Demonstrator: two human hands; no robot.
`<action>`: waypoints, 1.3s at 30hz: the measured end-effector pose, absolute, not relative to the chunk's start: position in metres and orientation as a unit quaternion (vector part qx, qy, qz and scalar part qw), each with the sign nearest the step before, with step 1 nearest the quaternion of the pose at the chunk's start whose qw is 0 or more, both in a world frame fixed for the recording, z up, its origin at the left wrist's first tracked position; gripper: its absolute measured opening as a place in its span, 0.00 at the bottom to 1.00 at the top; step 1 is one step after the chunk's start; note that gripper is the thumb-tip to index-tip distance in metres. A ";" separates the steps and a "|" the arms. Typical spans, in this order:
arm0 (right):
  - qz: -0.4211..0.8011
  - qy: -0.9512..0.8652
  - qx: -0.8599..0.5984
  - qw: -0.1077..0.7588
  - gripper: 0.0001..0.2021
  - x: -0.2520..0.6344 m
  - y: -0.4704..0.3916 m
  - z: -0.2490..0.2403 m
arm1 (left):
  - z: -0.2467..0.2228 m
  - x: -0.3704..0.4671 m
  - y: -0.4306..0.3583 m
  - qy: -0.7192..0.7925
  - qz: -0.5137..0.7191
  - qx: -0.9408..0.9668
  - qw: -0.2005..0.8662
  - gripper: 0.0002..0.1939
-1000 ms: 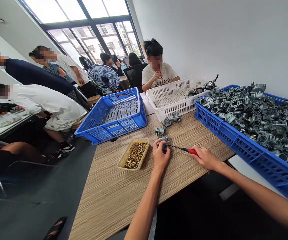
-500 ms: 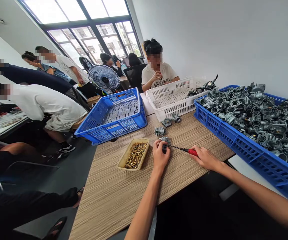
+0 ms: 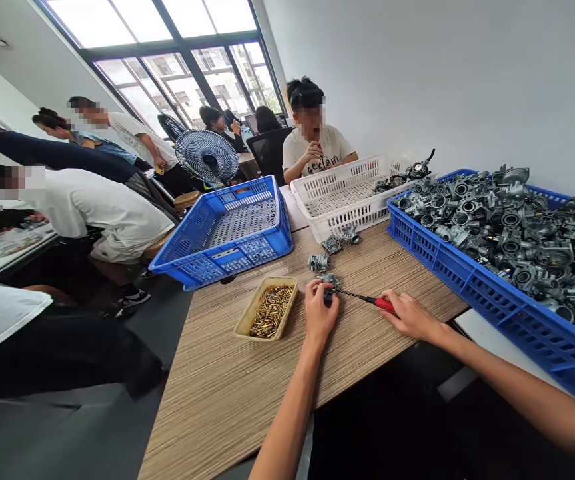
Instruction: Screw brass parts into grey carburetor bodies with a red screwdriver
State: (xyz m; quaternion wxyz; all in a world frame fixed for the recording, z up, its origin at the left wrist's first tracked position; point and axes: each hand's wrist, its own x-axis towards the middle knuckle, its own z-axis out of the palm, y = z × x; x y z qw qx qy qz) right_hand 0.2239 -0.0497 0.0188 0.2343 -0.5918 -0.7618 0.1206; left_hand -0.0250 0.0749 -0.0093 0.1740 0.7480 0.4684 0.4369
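Note:
On the wood-grain table, my left hand [image 3: 321,308] is closed around a grey metal carburetor [image 3: 334,281], and its fingers cover much of the part. My right hand [image 3: 411,316] grips the red handle of a screwdriver [image 3: 384,305]. The screwdriver's thin shaft points left, its tip at the carburetor; the exact contact point is too small to make out. Just beyond my left hand lies another carburetor [image 3: 319,262], with two more metal bodies [image 3: 334,245] behind it. Left of my hand stands a cream tray [image 3: 240,331] full of small brass jets [image 3: 271,312].
A blue crate [image 3: 237,261] sits at the table's far left corner. A white crate [image 3: 317,230] stands at the back, a seated person [image 3: 317,143] behind it. To the right, a blue crate [image 3: 447,277] is heaped with carburetors [image 3: 512,227]. A fan [image 3: 207,157] stands beyond.
My hands, the carburetor and the screwdriver look unmoved. At the lower left, a person in dark trousers and a light top has come into view, walking past.

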 end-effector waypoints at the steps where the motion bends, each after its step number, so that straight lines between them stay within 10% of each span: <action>1: 0.123 -0.761 -0.591 0.238 0.11 0.224 -0.050 0.019 | -0.009 -0.025 0.075 0.468 0.438 0.748 0.175 0.10; 39: 0.155 -0.760 -0.599 0.199 0.05 0.223 -0.049 0.024 | -0.009 -0.024 0.075 0.465 0.442 0.747 0.176 0.09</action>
